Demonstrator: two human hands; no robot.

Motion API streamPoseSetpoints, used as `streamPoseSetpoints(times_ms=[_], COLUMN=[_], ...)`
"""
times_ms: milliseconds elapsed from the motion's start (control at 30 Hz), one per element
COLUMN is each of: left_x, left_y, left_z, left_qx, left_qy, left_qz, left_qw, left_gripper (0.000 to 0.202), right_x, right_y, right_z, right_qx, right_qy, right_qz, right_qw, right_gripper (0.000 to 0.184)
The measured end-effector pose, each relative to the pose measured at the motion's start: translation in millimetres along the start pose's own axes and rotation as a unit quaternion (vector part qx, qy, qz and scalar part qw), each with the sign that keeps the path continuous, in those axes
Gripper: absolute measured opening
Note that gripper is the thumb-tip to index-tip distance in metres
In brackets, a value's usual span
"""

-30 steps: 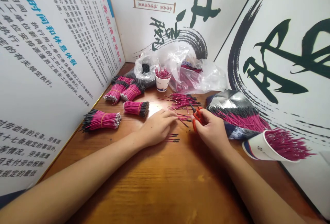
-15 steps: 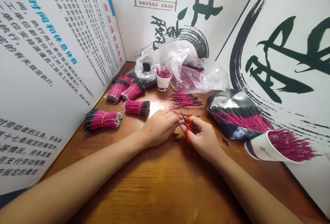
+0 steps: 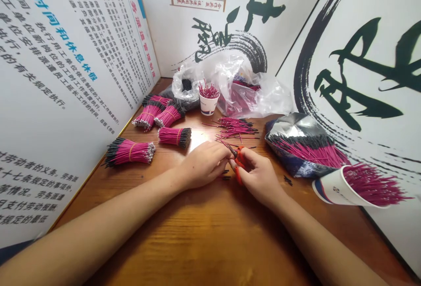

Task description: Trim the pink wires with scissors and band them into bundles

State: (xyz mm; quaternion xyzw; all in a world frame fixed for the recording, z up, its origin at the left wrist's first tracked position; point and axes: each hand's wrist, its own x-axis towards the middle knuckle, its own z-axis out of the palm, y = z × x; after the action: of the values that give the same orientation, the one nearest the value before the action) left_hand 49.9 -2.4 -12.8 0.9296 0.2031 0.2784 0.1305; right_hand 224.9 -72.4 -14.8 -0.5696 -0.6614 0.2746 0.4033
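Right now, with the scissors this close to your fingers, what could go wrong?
The red-handled scissors in your right hand sit very near the fingertips of your left hand, so a slip might nick a finger. The paper cup lies on its side, so its pink wires could slide out if bumped. The loose pink wires lie near the short wire pieces, so they could get mixed.

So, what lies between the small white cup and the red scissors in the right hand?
A loose heap of pink wires, seen in the head view.
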Motion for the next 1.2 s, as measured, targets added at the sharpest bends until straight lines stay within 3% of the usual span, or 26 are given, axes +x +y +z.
streamPoseSetpoints(times_ms=[167,300,367,600,1200], left_x=[-1,-1,-1,-4,-5], left_y=[-4,-12,-15,-14,-12], left_z=[2.6,1.1,0.5,5.4,4.8], left_qx=[-0.005,-0.023,-0.038,-0.125,-0.150], left_qy=[0.045,0.172,0.210,0.143,0.163], left_qz=[-0.029,-0.063,-0.083,-0.121,-0.119], left_qw=[0.999,0.983,0.973,0.974,0.968], left_gripper=[0.008,0.008,0.007,0.008,0.009], right_x=[2,3,4,7,7], right_y=[-6,-8,-7,-4,0], right_z=[-4,-6,-6,-10,-5], right_qx=[-0.015,-0.049,-0.065,-0.102,-0.092], right_qy=[-0.025,-0.081,-0.092,-0.071,-0.083], right_qz=[0.010,0.014,0.018,0.028,0.025], right_qw=[1.000,0.995,0.993,0.992,0.992], right_gripper=[0.024,0.031,0.033,0.033,0.035])
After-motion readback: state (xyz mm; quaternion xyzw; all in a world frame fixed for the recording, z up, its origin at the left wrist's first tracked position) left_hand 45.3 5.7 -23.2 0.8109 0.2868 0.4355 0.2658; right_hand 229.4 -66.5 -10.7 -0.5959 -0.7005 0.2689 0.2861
